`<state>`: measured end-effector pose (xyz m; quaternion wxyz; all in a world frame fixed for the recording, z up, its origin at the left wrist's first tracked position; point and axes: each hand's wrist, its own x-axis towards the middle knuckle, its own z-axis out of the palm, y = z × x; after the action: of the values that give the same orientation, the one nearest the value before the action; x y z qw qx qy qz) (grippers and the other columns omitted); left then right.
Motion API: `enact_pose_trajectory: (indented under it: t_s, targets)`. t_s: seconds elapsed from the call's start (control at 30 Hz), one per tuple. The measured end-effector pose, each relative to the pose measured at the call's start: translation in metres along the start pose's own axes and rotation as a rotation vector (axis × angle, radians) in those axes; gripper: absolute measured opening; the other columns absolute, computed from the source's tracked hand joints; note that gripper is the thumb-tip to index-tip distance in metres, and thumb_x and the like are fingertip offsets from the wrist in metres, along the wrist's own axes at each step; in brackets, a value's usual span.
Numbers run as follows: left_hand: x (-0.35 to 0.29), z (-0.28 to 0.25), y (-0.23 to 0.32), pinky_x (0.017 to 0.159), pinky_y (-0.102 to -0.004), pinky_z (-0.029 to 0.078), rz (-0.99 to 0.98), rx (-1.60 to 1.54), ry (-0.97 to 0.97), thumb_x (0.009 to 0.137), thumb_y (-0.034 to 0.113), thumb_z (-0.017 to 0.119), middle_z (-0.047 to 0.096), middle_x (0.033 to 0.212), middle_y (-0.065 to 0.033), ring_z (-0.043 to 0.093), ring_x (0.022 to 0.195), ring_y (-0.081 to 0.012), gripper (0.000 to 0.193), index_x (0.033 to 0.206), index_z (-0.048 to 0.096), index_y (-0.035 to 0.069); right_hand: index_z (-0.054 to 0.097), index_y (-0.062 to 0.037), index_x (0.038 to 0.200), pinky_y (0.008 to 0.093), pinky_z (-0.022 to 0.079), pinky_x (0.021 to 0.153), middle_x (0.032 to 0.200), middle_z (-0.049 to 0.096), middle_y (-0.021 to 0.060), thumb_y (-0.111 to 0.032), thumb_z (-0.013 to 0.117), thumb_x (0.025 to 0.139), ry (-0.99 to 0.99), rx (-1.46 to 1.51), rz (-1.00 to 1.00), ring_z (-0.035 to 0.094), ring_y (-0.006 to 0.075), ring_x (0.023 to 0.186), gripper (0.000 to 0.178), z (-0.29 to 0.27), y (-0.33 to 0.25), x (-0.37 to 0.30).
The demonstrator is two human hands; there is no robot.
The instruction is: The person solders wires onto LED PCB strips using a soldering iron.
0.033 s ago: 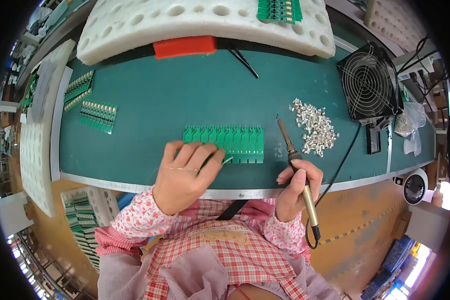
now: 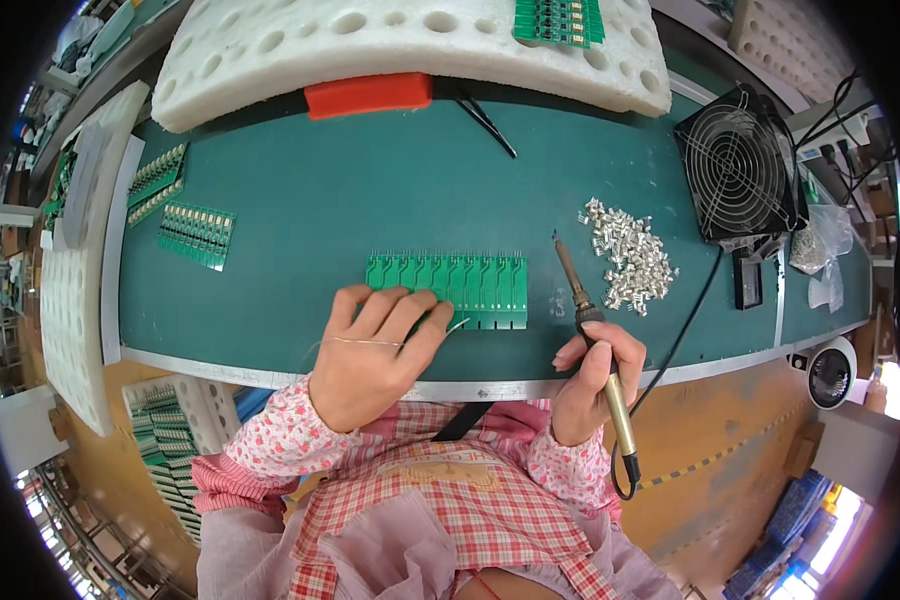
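A green circuit board panel [image 2: 485, 285] with a row of pins along its far edge lies flat in the middle of the green mat. Over its left end rests my left hand [image 2: 375, 350], fingers curled. A thin pale strand that looks like solder wire [image 2: 459, 326] sticks out past the thumb and also runs across the back of that hand. My right hand [image 2: 602, 375] grips a soldering iron [image 2: 619, 408] by its handle. The iron's tip points up and away, right of the board and apart from it. My left fingertips are partly hidden.
Small silvery parts [image 2: 632, 258] form a pile right of the iron. Behind it stands a black fan [image 2: 735, 165]. Tweezers [image 2: 486, 124], a red block [image 2: 368, 96] and a white foam tray [image 2: 300, 65] lie at the back. More populated boards [image 2: 198, 235] are at left.
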<state>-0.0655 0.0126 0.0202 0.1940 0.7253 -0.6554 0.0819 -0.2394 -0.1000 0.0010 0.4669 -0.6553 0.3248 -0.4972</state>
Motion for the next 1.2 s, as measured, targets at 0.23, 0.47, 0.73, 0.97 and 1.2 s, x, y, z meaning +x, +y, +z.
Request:
enact_pose_trajectory:
  t_s: [0.23, 0.47, 0.73, 0.97, 1.2]
  targets:
    - [0.001, -0.001, -0.002, 0.072, -0.0332, 0.041, 0.087, 0.021, -0.065, 0.071, 0.011, 0.062, 0.056, 0.099, -0.0044, 0.054, 0.087, -0.0182, 0.030, 0.100, 0.060, 0.004, 0.054, 0.0018, 0.098, 0.0250, 0.044, 0.049, 0.072, 0.056, 0.0108, -0.012, 0.050, 0.089, -0.034, 0.000, 0.014, 0.054, 0.0134, 0.055, 0.017, -0.003, 0.001, -0.001]
    - [0.004, -0.001, -0.004, 0.068, -0.0333, 0.040, 0.141, 0.047, -0.049, 0.063, 0.010, 0.071, 0.059, 0.097, -0.0023, 0.054, 0.083, -0.0180, 0.040, 0.102, 0.062, 0.006, 0.055, 0.0010, 0.098, 0.0253, 0.045, 0.050, 0.070, 0.057, 0.0103, -0.014, 0.052, 0.089, -0.013, -0.002, 0.006, 0.055, 0.0138, 0.055, 0.018, -0.004, 0.001, -0.001]
    - [0.013, -0.002, 0.002, 0.069, -0.0333, 0.041, 0.095, 0.032, -0.100, 0.061, 0.008, 0.067, 0.056, 0.094, -0.0053, 0.054, 0.082, -0.0191, 0.050, 0.110, 0.059, 0.004, 0.055, 0.0010, 0.098, 0.0253, 0.044, 0.051, 0.069, 0.058, 0.0103, -0.014, 0.052, 0.089, -0.006, 0.014, -0.001, 0.055, 0.0139, 0.055, 0.017, -0.003, 0.001, -0.001]
    - [0.029, -0.005, 0.008, 0.070, -0.0344, 0.040, 0.024, 0.074, -0.244, 0.062, 0.007, 0.059, 0.053, 0.088, -0.0071, 0.052, 0.076, -0.0212, 0.053, 0.115, 0.055, 0.001, 0.055, 0.0015, 0.098, 0.0251, 0.045, 0.051, 0.071, 0.058, 0.0107, -0.011, 0.053, 0.088, -0.007, 0.049, -0.005, 0.055, 0.0139, 0.056, 0.016, -0.004, 0.002, -0.002]
    - [0.029, -0.005, 0.010, 0.071, -0.0338, 0.039, 0.045, 0.110, -0.221, 0.063, 0.010, 0.060, 0.052, 0.086, -0.0066, 0.051, 0.075, -0.0203, 0.052, 0.114, 0.055, -0.001, 0.055, 0.0021, 0.097, 0.0254, 0.047, 0.052, 0.079, 0.061, 0.0120, -0.007, 0.053, 0.087, -0.044, 0.058, -0.025, 0.057, 0.0144, 0.058, 0.014, -0.010, 0.003, -0.002]
